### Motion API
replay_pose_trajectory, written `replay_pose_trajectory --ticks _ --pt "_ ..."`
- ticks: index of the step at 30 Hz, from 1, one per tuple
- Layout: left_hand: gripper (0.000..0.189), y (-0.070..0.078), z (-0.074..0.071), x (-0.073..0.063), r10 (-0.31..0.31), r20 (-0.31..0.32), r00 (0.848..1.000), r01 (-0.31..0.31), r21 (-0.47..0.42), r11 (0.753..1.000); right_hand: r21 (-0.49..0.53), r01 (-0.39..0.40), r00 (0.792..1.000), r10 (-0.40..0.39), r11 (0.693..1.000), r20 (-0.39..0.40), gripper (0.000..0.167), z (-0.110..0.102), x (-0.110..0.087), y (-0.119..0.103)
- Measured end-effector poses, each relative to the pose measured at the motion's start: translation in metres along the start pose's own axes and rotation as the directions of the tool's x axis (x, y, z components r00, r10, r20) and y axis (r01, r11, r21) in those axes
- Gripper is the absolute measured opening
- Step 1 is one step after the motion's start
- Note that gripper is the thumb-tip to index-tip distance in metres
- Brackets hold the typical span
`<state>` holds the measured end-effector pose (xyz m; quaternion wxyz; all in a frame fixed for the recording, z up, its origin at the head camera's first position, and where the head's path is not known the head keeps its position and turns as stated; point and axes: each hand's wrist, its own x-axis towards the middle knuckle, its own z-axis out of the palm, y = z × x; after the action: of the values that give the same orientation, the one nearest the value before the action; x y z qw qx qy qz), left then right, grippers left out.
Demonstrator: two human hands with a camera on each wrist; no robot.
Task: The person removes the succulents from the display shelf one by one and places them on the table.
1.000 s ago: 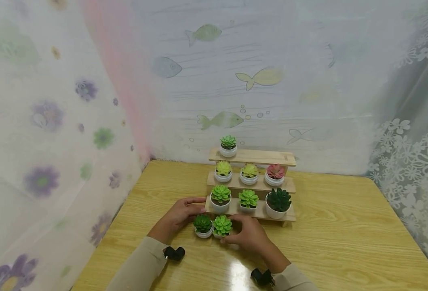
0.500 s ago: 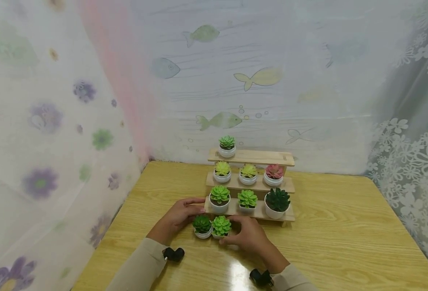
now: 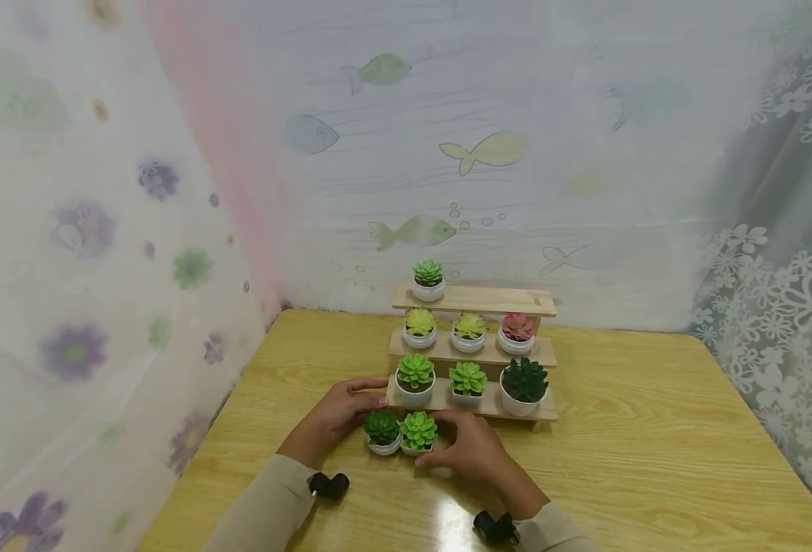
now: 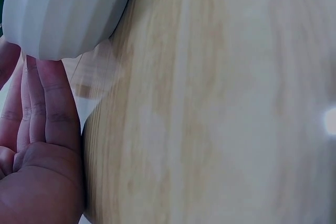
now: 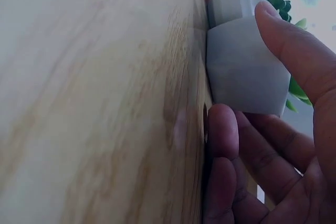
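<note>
My right hand (image 3: 471,446) holds a small white pot with a bright green succulent (image 3: 418,432), thumb in front and fingers behind. In the right wrist view the thumb (image 5: 294,51) lies along the side of this angular pot (image 5: 244,66). The pot stands on the table against a ribbed white pot with a dark green succulent (image 3: 382,429). My left hand (image 3: 340,406) rests with fairly straight fingers beside the dark green plant, fingertips at the left end of a wooden tiered shelf (image 3: 491,399). Its fingers (image 4: 58,103) reach behind the ribbed pot (image 4: 68,11).
The shelf's lower tier bears two bright green succulents (image 3: 415,376) and a dark one (image 3: 524,381). Two yellow-green plants (image 3: 419,326) and a pink one (image 3: 517,331) stand on the middle tier. One green plant (image 3: 429,280) is on top. Printed curtains border the wooden table (image 3: 654,429).
The head view has shifted slightly. Both hands and the pots stay in essentially the same places.
</note>
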<state>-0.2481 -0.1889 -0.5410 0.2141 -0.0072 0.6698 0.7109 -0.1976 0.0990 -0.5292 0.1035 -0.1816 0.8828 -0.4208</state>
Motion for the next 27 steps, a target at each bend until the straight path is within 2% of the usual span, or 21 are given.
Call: replay_pose_trajectory --ticks 12,19,27 --pt "0.052 0.001 0.001 0.0 0.01 0.0 1.0 -0.01 0.002 1.0 0.026 0.023 1.0 -0.023 0.999 -0.01 0.075 -0.003 -0.003 -0.002" --pt "0.052 0.001 0.002 -0.001 0.006 0.007 1.0 -0.006 0.014 1.0 -0.009 0.042 0.999 -0.042 0.999 -0.028 0.07 -0.007 -0.01 -0.003" --pt "0.053 0.002 0.001 -0.002 0.009 0.001 1.0 -0.009 0.01 1.0 0.032 0.085 0.996 -0.085 0.996 0.001 0.072 -0.023 -0.018 -0.01"
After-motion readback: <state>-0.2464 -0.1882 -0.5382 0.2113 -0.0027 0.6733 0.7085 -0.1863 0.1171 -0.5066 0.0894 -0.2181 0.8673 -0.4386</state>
